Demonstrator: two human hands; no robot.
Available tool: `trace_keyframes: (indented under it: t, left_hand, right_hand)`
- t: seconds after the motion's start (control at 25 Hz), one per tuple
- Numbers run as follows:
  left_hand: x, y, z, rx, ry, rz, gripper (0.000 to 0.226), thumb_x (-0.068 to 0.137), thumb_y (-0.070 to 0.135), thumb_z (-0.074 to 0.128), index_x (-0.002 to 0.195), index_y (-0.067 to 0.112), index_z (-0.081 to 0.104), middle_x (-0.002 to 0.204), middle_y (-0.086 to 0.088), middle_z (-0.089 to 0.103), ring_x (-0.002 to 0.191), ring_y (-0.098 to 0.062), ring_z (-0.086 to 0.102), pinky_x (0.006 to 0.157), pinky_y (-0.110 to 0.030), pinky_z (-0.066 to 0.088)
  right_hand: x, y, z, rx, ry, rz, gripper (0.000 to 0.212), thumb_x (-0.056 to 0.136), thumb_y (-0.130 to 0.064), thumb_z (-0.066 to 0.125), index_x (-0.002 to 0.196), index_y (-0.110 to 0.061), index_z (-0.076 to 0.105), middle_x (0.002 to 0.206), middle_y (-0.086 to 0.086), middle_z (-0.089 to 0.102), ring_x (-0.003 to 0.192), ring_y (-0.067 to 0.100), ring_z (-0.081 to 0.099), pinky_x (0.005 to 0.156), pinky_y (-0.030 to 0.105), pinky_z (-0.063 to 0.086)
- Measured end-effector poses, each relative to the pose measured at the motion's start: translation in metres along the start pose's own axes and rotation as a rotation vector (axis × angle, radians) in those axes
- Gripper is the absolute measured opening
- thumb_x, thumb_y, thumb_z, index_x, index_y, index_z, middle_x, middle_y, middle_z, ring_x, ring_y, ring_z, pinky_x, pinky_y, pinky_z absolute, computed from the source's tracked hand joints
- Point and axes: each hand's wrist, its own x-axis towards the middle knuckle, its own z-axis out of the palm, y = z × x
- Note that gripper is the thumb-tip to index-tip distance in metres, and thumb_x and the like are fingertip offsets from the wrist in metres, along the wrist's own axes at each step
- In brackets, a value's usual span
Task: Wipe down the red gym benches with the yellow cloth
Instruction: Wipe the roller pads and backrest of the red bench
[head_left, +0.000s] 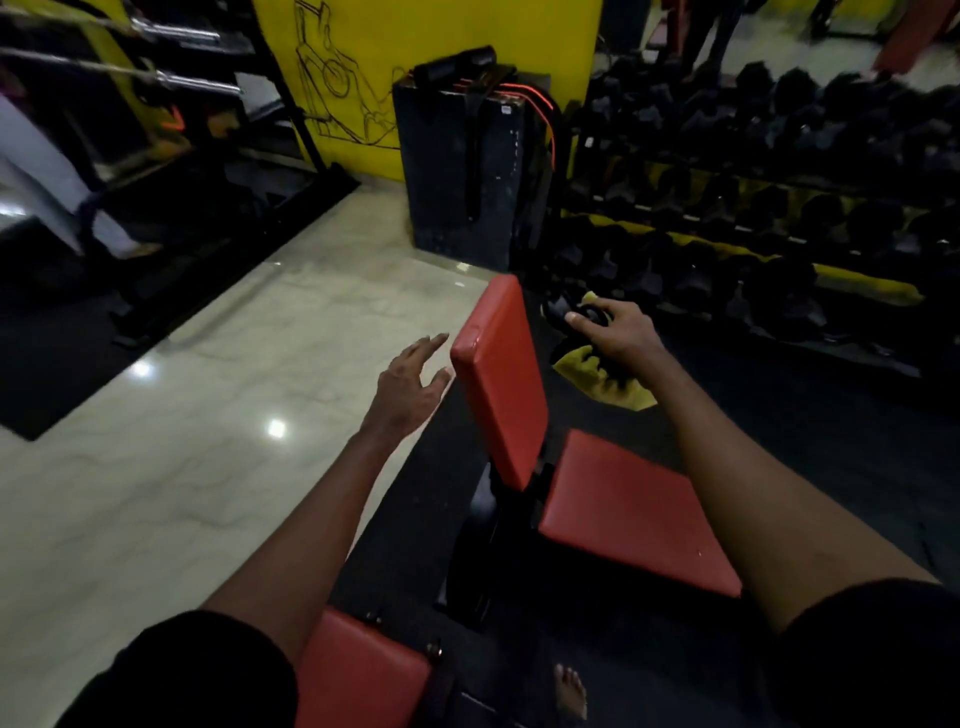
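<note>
A: What is nearest?
B: A smooth red pad (358, 670) at the lower edge, and a bare foot (570, 693) on the black mat (831, 415).
A: And the hands?
B: The left hand (410, 384) is wide open with straight fingers and holds nothing. It is just beside the left edge of the upright back pad (501, 379) of the red bench (634, 514). The right hand (618, 332) is curled around the yellow cloth (608, 379), to the right of that pad. Something dark is under its fingers; I cannot tell what.
A: Room around?
B: Glossy marble floor (208, 415) spreads on the left. The dumbbell rack (779, 208) stands near on the right. Farther, a black box (467, 171) stands before the yellow wall (415, 52).
</note>
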Motion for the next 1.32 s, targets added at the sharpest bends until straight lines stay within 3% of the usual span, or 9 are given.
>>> trace_keyframes:
  t: [0.12,0.2,0.36,0.6,0.72,0.88,1.04,1.16,1.32]
  left_hand:
    - [0.019,0.011,0.021,0.032,0.043,-0.055,0.054,0.097,0.03,0.063,0.149,0.034,0.047,0.154,-0.003,0.046,0.145,-0.019,0.038,0.119,-0.047,0.033]
    - [0.027,0.018,0.037,0.044,0.06,-0.087,0.053,0.098,0.032,0.062,0.149,0.036,0.046,0.154,-0.003,0.046,0.145,-0.019,0.038,0.118,-0.05,0.033]
    - [0.04,0.018,0.056,0.05,0.091,-0.173,0.054,0.095,0.044,0.058,0.147,0.041,0.045,0.154,0.002,0.046,0.145,-0.016,0.037,0.118,-0.051,0.032]
    - [0.064,-0.016,0.074,0.085,0.073,-0.306,0.056,0.094,0.043,0.056,0.149,0.039,0.044,0.153,-0.001,0.048,0.143,-0.02,0.042,0.116,-0.05,0.035]
    - [0.074,-0.023,0.089,0.046,0.042,-0.311,0.058,0.093,0.041,0.057,0.149,0.036,0.045,0.151,0.0,0.051,0.14,-0.02,0.046,0.116,-0.046,0.038]
    - [0.083,-0.031,0.106,0.006,0.033,-0.363,0.06,0.09,0.032,0.062,0.148,0.037,0.047,0.136,0.001,0.063,0.126,-0.017,0.058,0.108,-0.039,0.048]
    - [0.085,-0.024,0.111,0.064,0.122,-0.397,0.057,0.09,0.008,0.067,0.144,0.019,0.054,0.136,-0.002,0.061,0.122,-0.012,0.052,0.106,-0.024,0.038]
    - [0.082,-0.022,0.117,0.1,0.124,-0.455,0.058,0.091,0.014,0.071,0.145,0.026,0.054,0.152,-0.004,0.048,0.139,-0.018,0.043,0.113,-0.023,0.028]
    - [0.076,-0.016,0.129,0.003,0.192,-0.554,0.065,0.088,0.016,0.076,0.146,0.033,0.052,0.157,-0.001,0.042,0.138,0.001,0.037,0.105,0.001,0.023]
  right_hand:
    - [0.041,0.005,-0.017,0.015,-0.042,-0.047,0.057,0.091,-0.05,0.068,0.14,-0.023,0.058,0.126,0.004,0.066,0.109,0.02,0.064,0.083,0.022,0.05]
    - [0.063,0.008,-0.023,0.026,-0.099,-0.057,0.057,0.09,-0.051,0.068,0.14,-0.025,0.058,0.12,0.002,0.066,0.093,0.018,0.067,0.073,0.028,0.058]
    - [0.101,0.008,-0.012,0.024,-0.183,-0.133,0.048,0.092,-0.049,0.068,0.131,-0.022,0.064,0.107,0.0,0.066,0.078,0.017,0.069,0.073,0.037,0.061]
    - [0.141,0.004,0.023,-0.016,-0.269,-0.224,0.033,0.093,-0.044,0.068,0.116,-0.021,0.07,0.101,0.0,0.068,0.078,0.013,0.067,0.073,0.036,0.061]
    - [0.164,0.005,0.039,-0.118,-0.28,-0.287,0.034,0.093,-0.042,0.067,0.115,-0.017,0.071,0.105,0.002,0.069,0.089,0.011,0.06,0.083,0.036,0.054]
    - [0.199,0.014,0.062,-0.198,-0.299,-0.334,0.037,0.089,-0.046,0.066,0.115,-0.02,0.072,0.1,0.003,0.065,0.092,0.02,0.064,0.074,0.033,0.05]
    - [0.239,0.031,0.096,-0.292,-0.341,-0.389,0.044,0.087,-0.056,0.061,0.122,-0.03,0.067,0.118,0.008,0.06,0.111,0.031,0.057,0.09,0.042,0.05]
    - [0.259,0.038,0.113,-0.377,-0.309,-0.44,0.04,0.092,-0.051,0.062,0.126,-0.03,0.064,0.13,0.007,0.052,0.12,0.035,0.047,0.095,0.049,0.046]
    - [0.258,0.047,0.134,-0.336,-0.253,-0.452,0.038,0.093,-0.047,0.061,0.125,-0.026,0.064,0.132,0.008,0.049,0.121,0.038,0.044,0.093,0.056,0.045]
